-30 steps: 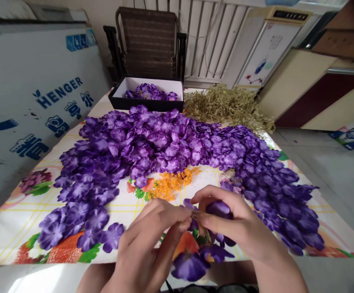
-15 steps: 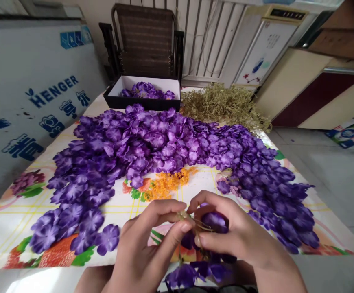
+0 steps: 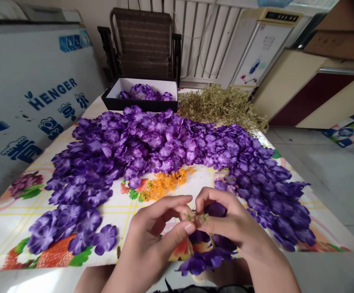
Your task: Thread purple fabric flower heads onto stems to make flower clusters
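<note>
Near the table's front edge, my left hand (image 3: 157, 232) pinches a small pale-green stem piece (image 3: 190, 215) between thumb and fingertips. My right hand (image 3: 230, 221) is closed beside it on a stemmed bunch of purple artificial flowers (image 3: 197, 262), which hangs below the fingers. Another pale-green tip (image 3: 204, 219) shows at my right thumb. The fingertips of both hands nearly meet, and part of the bunch is hidden behind my right hand. Loose purple flower heads (image 3: 155, 140) lie in a wide arc beyond, with small orange flower centres (image 3: 167, 184) before them.
A black box (image 3: 140, 106) with purple flowers inside stands at the table's back, beside a heap of pale-green stems (image 3: 219, 103). The patterned tablecloth (image 3: 125, 219) lies under everything. A brown chair (image 3: 143, 44) is behind, and a large white HENGER-marked case (image 3: 33, 122) at left.
My fingertips have come closer together, and my right thumb has shifted up to the pale-green tips. The hanging purple flowers have swung a little to the right. The view has shifted slightly.
</note>
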A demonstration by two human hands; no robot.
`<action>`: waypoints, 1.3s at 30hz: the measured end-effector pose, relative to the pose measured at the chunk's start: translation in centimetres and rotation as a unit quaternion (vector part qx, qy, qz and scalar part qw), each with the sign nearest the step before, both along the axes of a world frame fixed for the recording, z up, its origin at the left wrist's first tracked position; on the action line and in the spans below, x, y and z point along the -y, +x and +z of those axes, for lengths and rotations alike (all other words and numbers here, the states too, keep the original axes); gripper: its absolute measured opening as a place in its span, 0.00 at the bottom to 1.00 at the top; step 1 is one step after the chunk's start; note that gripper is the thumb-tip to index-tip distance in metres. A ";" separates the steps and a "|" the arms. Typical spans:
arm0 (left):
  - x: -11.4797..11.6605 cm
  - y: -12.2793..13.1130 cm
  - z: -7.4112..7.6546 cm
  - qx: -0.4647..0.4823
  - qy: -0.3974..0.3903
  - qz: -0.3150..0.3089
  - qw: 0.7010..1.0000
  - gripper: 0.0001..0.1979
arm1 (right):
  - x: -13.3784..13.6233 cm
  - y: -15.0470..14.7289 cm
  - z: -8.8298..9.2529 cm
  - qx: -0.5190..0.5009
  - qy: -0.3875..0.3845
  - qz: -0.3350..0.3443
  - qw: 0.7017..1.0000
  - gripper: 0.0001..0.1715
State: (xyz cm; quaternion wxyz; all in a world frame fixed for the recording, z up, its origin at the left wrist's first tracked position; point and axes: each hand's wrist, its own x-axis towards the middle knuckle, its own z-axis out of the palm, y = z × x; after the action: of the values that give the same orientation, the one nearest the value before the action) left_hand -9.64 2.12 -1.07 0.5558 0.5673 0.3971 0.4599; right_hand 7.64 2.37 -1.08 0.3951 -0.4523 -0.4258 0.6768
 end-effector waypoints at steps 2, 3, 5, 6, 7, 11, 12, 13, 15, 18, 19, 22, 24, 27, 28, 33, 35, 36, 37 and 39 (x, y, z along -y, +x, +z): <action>0.0 0.1 0.1 -0.004 0.005 -0.010 1.000 0.09 | 0.0 0.0 0.3 0.019 0.008 -0.005 1.000 0.14; 0.0 0.1 0.1 -0.016 0.021 -0.014 1.000 0.08 | 0.0 0.1 0.5 0.027 0.014 -0.005 1.000 0.13; -0.1 0.2 0.1 -0.043 0.064 -0.018 0.997 0.08 | 0.0 0.0 0.7 0.043 0.029 -0.002 0.999 0.10; -0.1 0.3 0.1 -0.056 0.083 -0.023 0.995 0.08 | 0.1 0.0 0.8 0.051 0.031 0.001 0.998 0.09; -0.1 0.3 0.0 -0.071 0.101 -0.025 0.992 0.08 | 0.1 -0.1 0.8 0.062 0.028 0.003 0.998 0.08; 0.0 0.4 -0.5 -0.169 0.172 -0.003 0.970 0.09 | 0.7 -0.5 0.9 0.144 0.007 0.013 0.989 0.04; 0.0 0.3 -0.6 -0.190 0.181 -0.006 0.965 0.09 | 0.8 -0.6 1.0 0.160 0.003 0.017 0.987 0.04; 0.1 0.3 -0.6 -0.205 0.183 -0.018 0.961 0.09 | 0.9 -0.7 1.1 0.171 -0.002 0.020 0.985 0.04; 0.2 0.2 -0.4 -0.221 0.165 -0.058 0.960 0.08 | 1.1 -0.8 1.4 0.179 -0.012 0.025 0.984 0.05; 0.6 0.4 -0.1 -0.212 0.126 -0.102 0.964 0.07 | 1.1 -0.6 1.4 0.173 -0.025 0.043 0.984 0.07; 0.7 0.5 -0.1 -0.196 0.115 -0.111 0.968 0.07 | 1.0 -0.5 1.2 0.156 -0.027 0.055 0.986 0.08; 1.0 0.8 -0.2 -0.096 0.057 -0.078 0.991 0.08 | 0.5 0.0 0.1 0.071 -0.029 0.116 0.990 0.13; 0.8 0.8 -0.5 0.032 0.016 -0.012 0.999 0.08 | 0.0 0.4 -0.8 0.016 -0.020 0.156 0.987 0.18; 0.2 0.8 -0.9 0.238 -0.023 0.032 0.970 0.07 | -0.9 1.3 -2.3 0.025 0.015 0.131 0.991 0.18; -0.1 0.7 -1.0 0.274 -0.034 0.035 0.961 0.07 | -1.3 1.8 -2.7 0.085 0.041 0.075 0.993 0.16; -0.3 0.7 -0.9 0.277 -0.069 0.023 0.958 0.05 | -2.9 5.1 -5.7 0.409 0.118 -0.211 0.880 0.07; 0.0 0.8 -0.7 0.236 -0.096 0.022 0.967 0.04 | -3.1 6.1 -6.8 0.462 0.108 -0.223 0.852 0.06; 0.2 0.8 -0.6 0.208 -0.108 0.026 0.972 0.05 | -3.1 6.4 -7.3 0.480 0.105 -0.220 0.843 0.06; 0.3 0.9 -0.4 0.179 -0.118 0.035 0.976 0.06 | -3.0 6.5 -7.6 0.493 0.102 -0.215 0.837 0.08; 0.4 1.0 -0.2 0.131 -0.129 0.054 0.982 0.09 | -3.0 6.5 -8.1 0.506 0.098 -0.206 0.832 0.10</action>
State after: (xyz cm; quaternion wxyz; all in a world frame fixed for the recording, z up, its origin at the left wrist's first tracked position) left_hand -8.60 1.67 -1.22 0.6457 0.4036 0.4072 0.5043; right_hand 14.18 5.34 -9.20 0.2971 -0.7676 -0.5273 0.2111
